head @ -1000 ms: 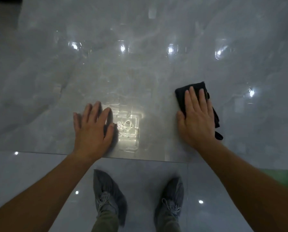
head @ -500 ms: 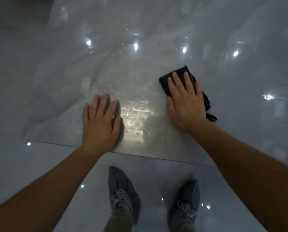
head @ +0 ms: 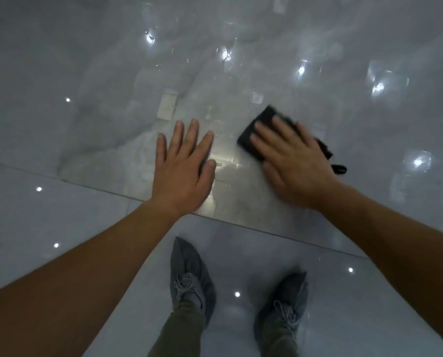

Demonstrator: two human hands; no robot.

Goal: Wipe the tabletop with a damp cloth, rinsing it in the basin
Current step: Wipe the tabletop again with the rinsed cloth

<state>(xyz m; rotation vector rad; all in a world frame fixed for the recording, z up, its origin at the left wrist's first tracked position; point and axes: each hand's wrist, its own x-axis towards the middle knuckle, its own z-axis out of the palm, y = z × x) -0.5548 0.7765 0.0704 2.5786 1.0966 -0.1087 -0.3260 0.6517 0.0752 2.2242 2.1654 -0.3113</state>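
Observation:
A glossy grey marble tabletop [head: 318,60] fills the upper part of the view, with its near edge running across the middle. A dark folded cloth [head: 256,132] lies flat on it near that edge. My right hand [head: 292,161] presses on the cloth with straight fingers; the cloth's left corner and a loose end at the right stick out from under it. My left hand [head: 184,171] rests flat on the tabletop just left of the cloth, fingers spread. No basin is in view.
Below the table edge [head: 266,230] is a shiny pale floor [head: 47,228]. My two feet in grey shoe covers [head: 189,276] stand close to the table. Ceiling lights glare off the tabletop and floor.
My right hand has slid the cloth leftward across the tabletop, toward my left hand, which has stayed flat in place. The view has shifted to the left.

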